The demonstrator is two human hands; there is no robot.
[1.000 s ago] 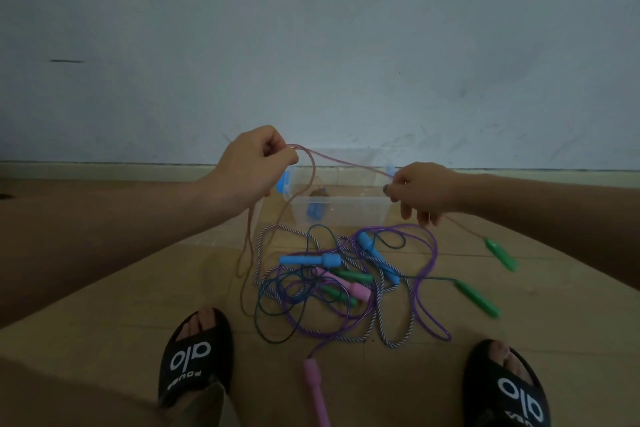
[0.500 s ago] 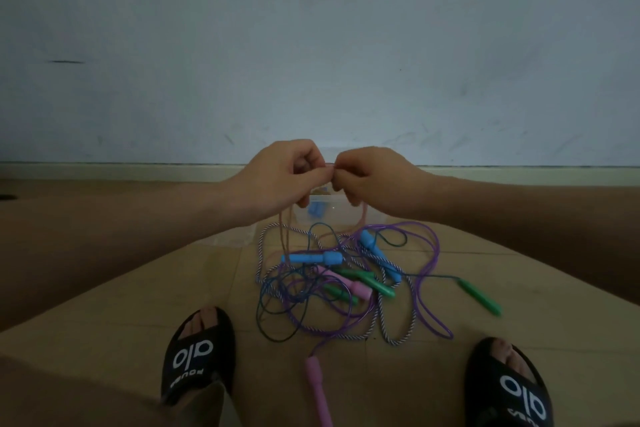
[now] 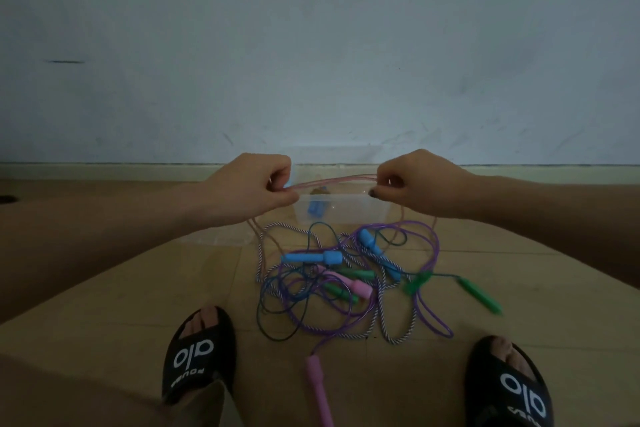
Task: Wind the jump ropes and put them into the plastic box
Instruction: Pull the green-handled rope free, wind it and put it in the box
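pink rope (image 3: 332, 181) | clear box (image 3: 343, 211) | blue handle (image 3: 311, 257) | green handle (image 3: 479, 295) | black slippers (image 3: 199, 354)

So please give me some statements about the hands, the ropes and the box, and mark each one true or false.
1. Both hands, left and right, pinch the pink cord. True.
2. The cord hangs slack between them. False: it is stretched nearly straight.
3. The plastic box holds a blue handle. True.
4. The striped rope is already in the box. False: it lies on the floor in the tangle.
5. A pink handle lies between the two slippers. True.
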